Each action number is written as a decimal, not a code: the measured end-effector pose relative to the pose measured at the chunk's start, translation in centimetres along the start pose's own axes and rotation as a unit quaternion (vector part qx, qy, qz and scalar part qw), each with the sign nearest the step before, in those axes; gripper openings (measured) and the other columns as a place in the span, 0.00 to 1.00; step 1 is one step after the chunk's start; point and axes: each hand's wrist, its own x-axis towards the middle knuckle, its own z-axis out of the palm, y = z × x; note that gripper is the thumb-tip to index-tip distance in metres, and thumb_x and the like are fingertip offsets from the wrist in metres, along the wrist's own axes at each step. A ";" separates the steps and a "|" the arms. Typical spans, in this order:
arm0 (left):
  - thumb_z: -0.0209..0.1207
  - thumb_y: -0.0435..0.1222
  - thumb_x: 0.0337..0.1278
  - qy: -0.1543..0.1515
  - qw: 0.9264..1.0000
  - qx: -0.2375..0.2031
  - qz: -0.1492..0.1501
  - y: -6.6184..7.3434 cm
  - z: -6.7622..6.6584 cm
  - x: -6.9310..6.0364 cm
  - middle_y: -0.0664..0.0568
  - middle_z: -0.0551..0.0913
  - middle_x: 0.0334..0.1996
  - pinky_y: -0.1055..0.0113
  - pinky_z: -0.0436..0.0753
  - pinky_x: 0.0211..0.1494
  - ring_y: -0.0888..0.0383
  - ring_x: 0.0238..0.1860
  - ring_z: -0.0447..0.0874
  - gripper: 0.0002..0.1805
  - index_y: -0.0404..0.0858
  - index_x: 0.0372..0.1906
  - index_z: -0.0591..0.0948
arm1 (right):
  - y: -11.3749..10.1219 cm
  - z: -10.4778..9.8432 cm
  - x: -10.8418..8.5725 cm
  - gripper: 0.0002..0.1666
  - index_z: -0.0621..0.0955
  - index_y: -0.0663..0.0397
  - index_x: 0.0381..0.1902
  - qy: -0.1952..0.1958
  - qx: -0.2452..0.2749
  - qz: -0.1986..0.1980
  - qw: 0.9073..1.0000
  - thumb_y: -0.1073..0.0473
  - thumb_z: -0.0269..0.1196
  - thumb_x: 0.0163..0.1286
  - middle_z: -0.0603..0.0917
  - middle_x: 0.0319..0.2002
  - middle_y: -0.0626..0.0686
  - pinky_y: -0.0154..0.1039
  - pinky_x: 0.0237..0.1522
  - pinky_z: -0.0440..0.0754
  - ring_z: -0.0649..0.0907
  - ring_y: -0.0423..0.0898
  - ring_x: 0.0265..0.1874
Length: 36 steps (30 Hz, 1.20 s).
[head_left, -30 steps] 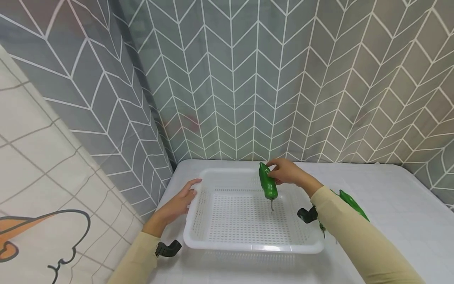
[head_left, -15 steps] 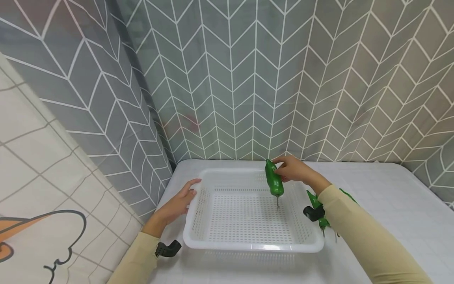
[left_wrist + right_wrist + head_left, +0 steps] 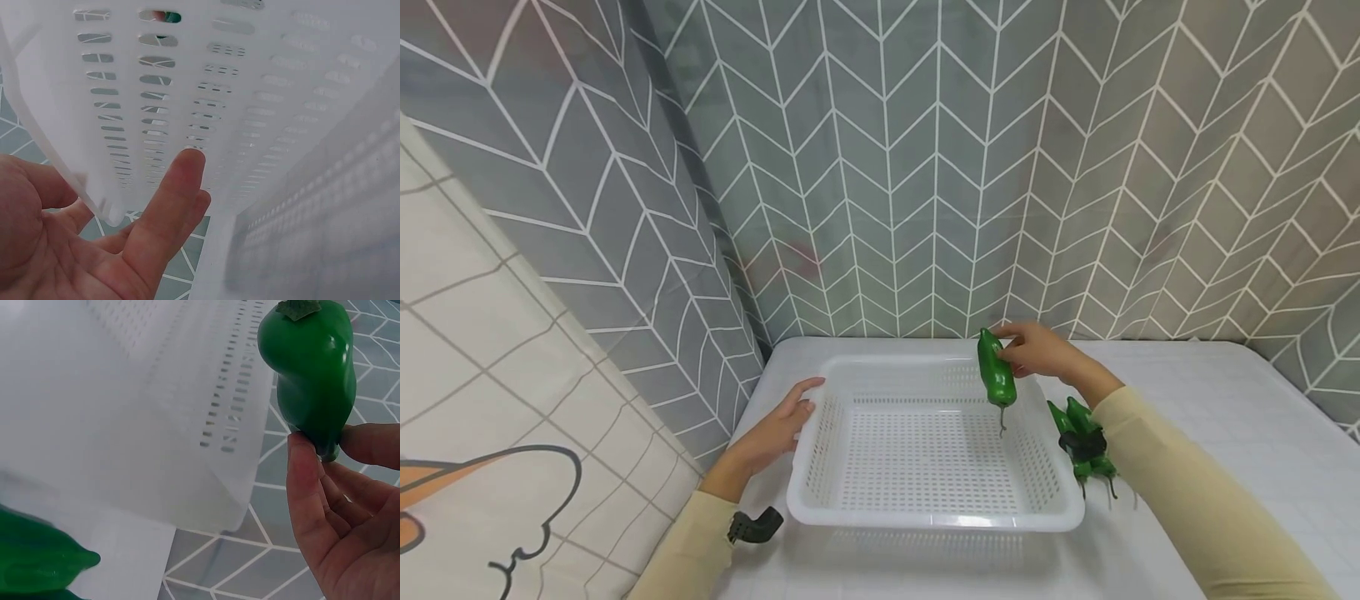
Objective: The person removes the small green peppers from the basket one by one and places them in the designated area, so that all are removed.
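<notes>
A green pepper (image 3: 997, 371) hangs stem down above the far right part of a white perforated plastic basket (image 3: 925, 522). My right hand (image 3: 1037, 350) pinches it near its pointed end, between thumb and fingers, as the right wrist view shows. My left hand (image 3: 778, 425) holds the basket's left side. In the left wrist view, the fingers of the left hand (image 3: 150, 237) lie along the slotted outer wall, with the rim between them and another digit. Inside the basket only the bare grid floor is visible.
Two more green peppers (image 3: 1086, 442) lie side by side on the white table (image 3: 1210, 417), just right of the basket and partly behind the black wrist mount (image 3: 1082, 444). A grey chevron-patterned curtain (image 3: 887, 167) hangs behind the table; a white tiled surface (image 3: 490, 333) is at the left.
My right hand has moved right and slightly away with the pepper. The two peppers on the table are now less covered by the right sleeve. My left hand has stayed on the basket.
</notes>
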 end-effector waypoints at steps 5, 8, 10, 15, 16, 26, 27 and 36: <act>0.38 0.44 0.85 0.001 1.000 0.002 -0.001 0.2 0.1 -0.1 0.37 0.69 0.65 0.52 0.82 0.52 0.50 0.55 0.78 0.29 0.49 0.81 0.47 | 0.0 -0.6 -0.4 0.31 0.66 0.76 0.70 0.006 0.008 0.008 1.000 0.63 0.57 0.76 0.83 0.48 0.69 0.47 0.43 0.87 0.87 0.52 0.39; 0.38 0.44 0.85 0.003 1.000 0.000 -0.004 0.2 0.1 -0.1 0.37 0.69 0.65 0.52 0.82 0.51 0.49 0.55 0.78 0.29 0.48 0.81 0.47 | 0.1 -1.0 -0.7 0.31 0.65 0.76 0.70 0.008 0.013 0.010 1.000 0.64 0.57 0.76 0.82 0.50 0.70 0.47 0.44 0.87 0.87 0.52 0.39; 0.38 0.44 0.85 0.003 1.000 -0.002 -0.007 0.1 0.1 -0.1 0.38 0.70 0.65 0.52 0.82 0.52 0.50 0.55 0.78 0.28 0.49 0.81 0.47 | 0.2 -1.2 -0.9 0.31 0.64 0.77 0.70 0.008 0.014 0.009 1.000 0.64 0.57 0.76 0.82 0.50 0.71 0.47 0.44 0.87 0.87 0.52 0.39; 0.38 0.44 0.85 0.000 1.000 -0.002 -0.004 0.0 0.1 -0.1 0.37 0.70 0.65 0.52 0.82 0.52 0.49 0.55 0.78 0.27 0.52 0.80 0.49 | 0.6 -1.8 -1.5 0.31 0.64 0.77 0.70 0.015 0.008 0.011 1.000 0.63 0.57 0.77 0.81 0.50 0.71 0.48 0.44 0.87 0.87 0.53 0.39; 0.38 0.45 0.85 0.001 1.000 -0.001 -0.004 0.1 0.1 -0.1 0.38 0.70 0.65 0.52 0.82 0.52 0.49 0.55 0.77 0.27 0.52 0.80 0.49 | 0.6 -1.9 -1.6 0.31 0.65 0.77 0.70 0.016 0.004 0.011 1.000 0.63 0.57 0.77 0.81 0.50 0.71 0.48 0.44 0.87 0.87 0.53 0.39; 0.38 0.45 0.85 0.005 1.000 -0.001 -0.008 0.0 0.1 -0.1 0.39 0.70 0.64 0.51 0.82 0.52 0.48 0.55 0.78 0.27 0.54 0.80 0.50 | 1.1 -2.9 -2.6 0.30 0.65 0.77 0.70 0.027 0.007 0.009 1.000 0.63 0.56 0.77 0.81 0.52 0.73 0.50 0.44 0.87 0.87 0.56 0.41; 0.38 0.45 0.85 0.005 1.000 -0.001 -0.009 0.0 0.1 -0.1 0.39 0.71 0.64 0.51 0.82 0.52 0.48 0.55 0.78 0.27 0.55 0.80 0.50 | 1.2 -3.0 -2.6 0.30 0.65 0.77 0.70 0.027 0.009 0.011 1.000 0.63 0.56 0.77 0.81 0.52 0.73 0.50 0.43 0.87 0.87 0.56 0.41; 0.38 0.45 0.85 0.003 1.000 -0.007 -0.006 0.2 0.1 -0.1 0.38 0.70 0.65 0.52 0.82 0.52 0.48 0.55 0.78 0.27 0.54 0.80 0.49 | 2.3 -4.0 -3.4 0.30 0.64 0.78 0.70 0.028 0.012 0.015 0.999 0.64 0.54 0.78 0.79 0.53 0.75 0.52 0.44 0.87 0.87 0.58 0.44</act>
